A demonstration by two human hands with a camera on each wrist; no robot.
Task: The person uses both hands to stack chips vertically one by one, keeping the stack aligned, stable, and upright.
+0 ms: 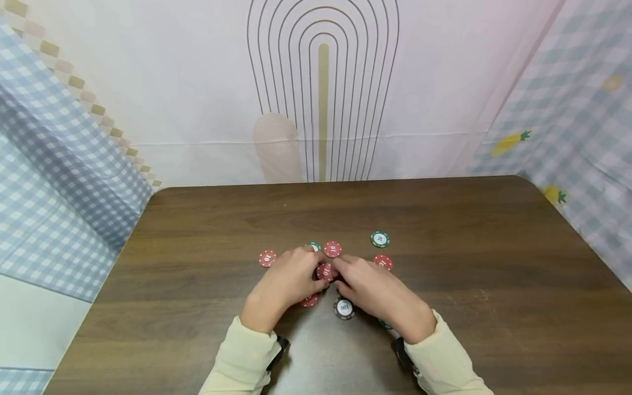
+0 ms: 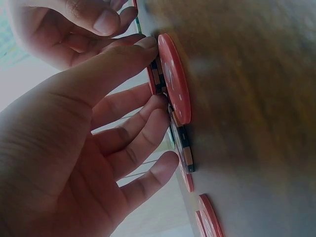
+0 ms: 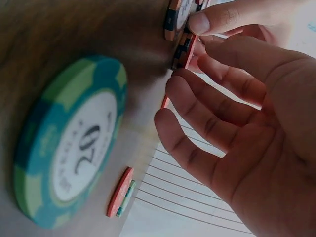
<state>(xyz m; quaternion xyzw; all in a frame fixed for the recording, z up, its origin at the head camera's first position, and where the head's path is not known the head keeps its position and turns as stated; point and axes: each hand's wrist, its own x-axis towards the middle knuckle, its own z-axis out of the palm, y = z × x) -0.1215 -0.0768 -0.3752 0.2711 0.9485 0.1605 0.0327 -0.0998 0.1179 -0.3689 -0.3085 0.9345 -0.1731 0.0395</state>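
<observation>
Both hands meet over a small stack of poker chips, a red chip [image 1: 325,272] on top with black-edged chips [image 3: 183,51] beneath. My left hand [image 1: 294,274] pinches this stack, thumb on the near side and fingers beyond. From the right, my right hand [image 1: 370,285] reaches in with bent, loose fingers [image 3: 180,91] close at the stack's side. In the left wrist view its thumb [image 2: 106,22] is raised above the chips. Another red chip [image 2: 174,81] lies beside the left thumb. A black 100 chip [image 1: 344,308] lies just in front of the stack.
On the brown wooden table [image 1: 197,296], more chips lie around the hands: a red one [image 1: 267,258] at left, a red one [image 1: 332,249] behind, a green 20 [image 1: 379,239] and a red one [image 1: 382,261] at right. A green chip [image 3: 74,143] sits beneath the right wrist.
</observation>
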